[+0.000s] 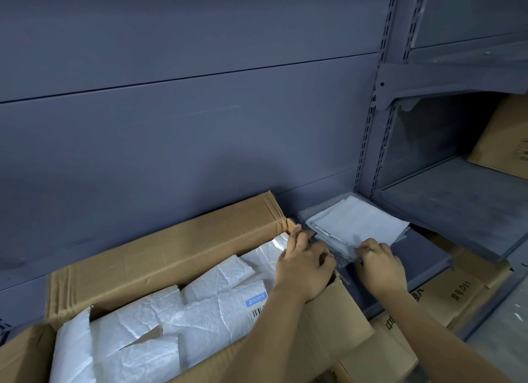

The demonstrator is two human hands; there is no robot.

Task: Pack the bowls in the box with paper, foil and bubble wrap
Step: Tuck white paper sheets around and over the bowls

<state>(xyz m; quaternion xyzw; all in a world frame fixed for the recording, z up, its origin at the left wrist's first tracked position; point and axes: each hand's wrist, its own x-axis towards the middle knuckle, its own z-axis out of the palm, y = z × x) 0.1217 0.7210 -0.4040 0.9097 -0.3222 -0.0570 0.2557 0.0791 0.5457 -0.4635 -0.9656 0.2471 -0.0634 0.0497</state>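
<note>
Two hands reach for a stack (340,239) of white paper (360,222), shiny foil (328,231) and bubble wrap (323,207). It lies on the grey shelf (423,254), just beside the open cardboard box (171,248) full of white wrapped bundles (200,311). The right hand (380,265) pinches the near edge with curled fingers. The left hand (303,265) touches the left corner; it is not clear if it grips. The thin sheets could slide apart or lift together.

brown box (160,245), white paper (360,222), possibly silver foil (328,231)
</note>
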